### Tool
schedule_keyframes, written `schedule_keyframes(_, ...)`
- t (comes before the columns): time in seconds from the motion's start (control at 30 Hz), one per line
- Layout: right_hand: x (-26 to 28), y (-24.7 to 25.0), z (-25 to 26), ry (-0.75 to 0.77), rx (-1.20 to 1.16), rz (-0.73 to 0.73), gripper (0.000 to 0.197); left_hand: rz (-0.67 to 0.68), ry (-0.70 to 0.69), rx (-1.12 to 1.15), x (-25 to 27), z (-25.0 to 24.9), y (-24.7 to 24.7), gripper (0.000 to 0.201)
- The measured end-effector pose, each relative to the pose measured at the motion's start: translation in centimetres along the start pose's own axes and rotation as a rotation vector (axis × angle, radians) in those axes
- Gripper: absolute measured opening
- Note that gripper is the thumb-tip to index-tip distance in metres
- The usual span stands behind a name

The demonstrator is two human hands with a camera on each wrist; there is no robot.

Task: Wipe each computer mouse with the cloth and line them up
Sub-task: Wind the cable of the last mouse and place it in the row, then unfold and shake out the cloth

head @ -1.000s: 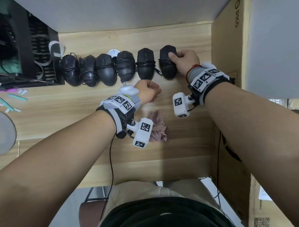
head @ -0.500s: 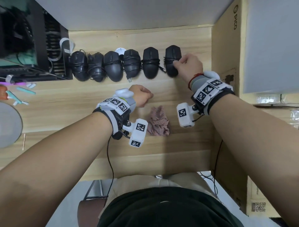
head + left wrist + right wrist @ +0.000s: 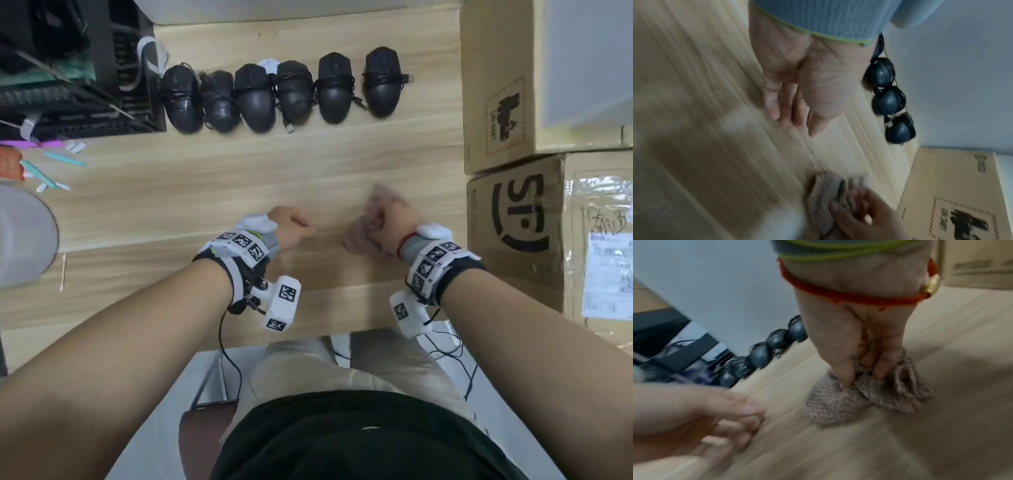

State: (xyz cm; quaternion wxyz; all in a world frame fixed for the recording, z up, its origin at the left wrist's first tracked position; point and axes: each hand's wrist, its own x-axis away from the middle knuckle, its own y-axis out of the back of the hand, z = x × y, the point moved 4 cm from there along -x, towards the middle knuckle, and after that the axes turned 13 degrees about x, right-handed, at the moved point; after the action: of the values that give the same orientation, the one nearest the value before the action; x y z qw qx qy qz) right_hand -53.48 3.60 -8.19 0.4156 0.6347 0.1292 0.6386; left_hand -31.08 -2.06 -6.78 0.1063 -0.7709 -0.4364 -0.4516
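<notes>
Several black computer mice, their cables wound round them, stand side by side in a row at the far side of the wooden table; the rightmost mouse stands free. The same row shows as mice and mice in the wrist views. My right hand is near the table's front right and grips the crumpled pink cloth, thumb and fingers dug into it on the tabletop. My left hand hovers just left of it with loose fingers, holding nothing. The cloth is blurred.
Two stacked cardboard boxes wall off the right side. A black computer case stands at the far left. A grey round object, small teal and purple bits and a cotton swab lie at the left.
My right hand let go of the rightmost mouse, drew back toward me and took hold of the cloth. My left hand also drew back a little.
</notes>
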Motion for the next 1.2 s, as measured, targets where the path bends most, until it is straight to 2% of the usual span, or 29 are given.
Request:
schedule_keyframes(0.07,0.8,0.0,-2.0,-0.165,-0.114,-0.133,0.05,-0.047,0.018,0.037,0.4,1.2,0.9,0.007)
schedule_keyframes(0.13,1.6,-0.3,-1.4,-0.225,-0.114,-0.176,0.068,-0.104,0.054,0.088,0.8,2.3,1.6,0.005)
schedule_keyframes(0.2,2.5,-1.7,1.8,-0.091,-0.063,-0.16,0.079,-0.152,0.101,0.161,1.4,4.0,1.7,0.014)
schedule_keyframes(0.3,4.4,-5.4,7.2,0.225,0.044,-0.081,0.077,-0.182,0.177,0.279,3.1,6.5,1.0,0.017)
schedule_keyframes(0.33,5.3,-6.6,8.1,0.288,0.108,-0.079,0.076,-0.212,0.182,0.316,4.4,7.7,0.7,0.014)
schedule_keyframes(0.4,5.4,-7.2,7.7,0.282,0.112,-0.15,0.075,-0.275,0.172,0.312,5.8,9.0,0.8,0.003)
schedule_keyframes(0.47,4.6,-6.1,4.9,0.178,0.09,-0.306,0.068,-0.375,0.15,0.176,6.9,10.0,1.5,0.03)
schedule_keyframes(0.5,4.4,-5.4,3.0,0.102,0.102,-0.387,0.061,-0.42,0.156,0.032,7.7,10.6,2.0,0.043)
schedule_keyframes(0.57,4.3,-4.3,-0.6,-0.042,0.136,-0.477,0.055,-0.441,0.204,-0.299,9.1,11.7,2.9,0.058)
schedule_keyframes(0.6,4.3,-4.0,-2.1,-0.103,0.143,-0.487,0.059,-0.432,0.234,-0.41,9.4,12.4,3.3,0.062)
schedule_keyframes(0.7,3.8,-4.7,-3.4,-0.189,0.169,-0.344,0.08,-0.363,0.36,-0.417,9.7,14.6,4.4,0.087)
schedule_keyframes(0.77,3.7,-5.7,-1.4,-0.129,0.279,-0.182,0.089,-0.349,0.369,-0.389,9.5,15.8,5.1,0.105)
schedule_keyframes(0.87,4.9,-7.2,4.9,0.068,0.406,-0.03,0.115,-0.427,0.295,-0.399,9.7,17.0,6.7,0.103)
schedule_keyframes(0.93,6.7,-9.2,10.1,0.279,0.398,0.008,0.112,-0.447,0.264,-0.424,9.7,17.7,7.7,0.107)
schedule_keyframes(1.0,8.8,-11.9,14.7,0.491,0.397,0.067,0.094,-0.443,0.245,-0.473,9.7,18.2,8.9,0.109)
schedule_keyframes(1.03,9.6,-13.1,16.0,0.55,0.408,0.089,0.087,-0.437,0.227,-0.505,9.8,18.4,9.4,0.107)
schedule_keyframes(1.1,10.0,-13.7,16.3,0.565,0.407,0.088,0.083,-0.429,0.189,-0.508,9.9,18.5,9.8,0.103)
schedule_keyframes(1.13,9.9,-13.5,15.7,0.511,0.372,0.059,0.083,-0.423,0.163,-0.507,10.0,18.6,10.3,0.101)
schedule_keyframes(1.2,9.5,-12.8,12.7,0.298,0.259,-0.037,0.087,-0.413,0.123,-0.539,9.7,19.1,11.2,0.098)
